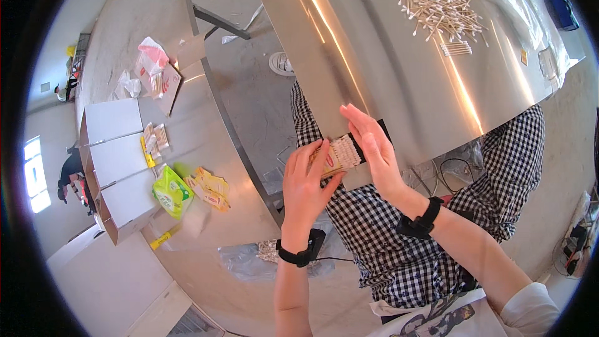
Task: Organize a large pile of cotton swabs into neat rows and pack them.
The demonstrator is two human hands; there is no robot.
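Observation:
My left hand is closed around a small clear pack of cotton swabs with a red and yellow print, at the near left corner of the metal table. The white swab tips point toward my right hand, which is held flat with its fingers stretched out. Its palm side is beside the tips; whether it touches them I cannot tell. Part of a black piece shows behind my right fingers, its kind unclear. Farther off, a heap of loose cotton swabs lies on the table, and a small row of swabs sits nearer.
A second metal table at left holds white boxes, a green packet, yellow printed wrappers and a yellow-handled tool. Clear plastic lies at far right. Another person bends over at far left.

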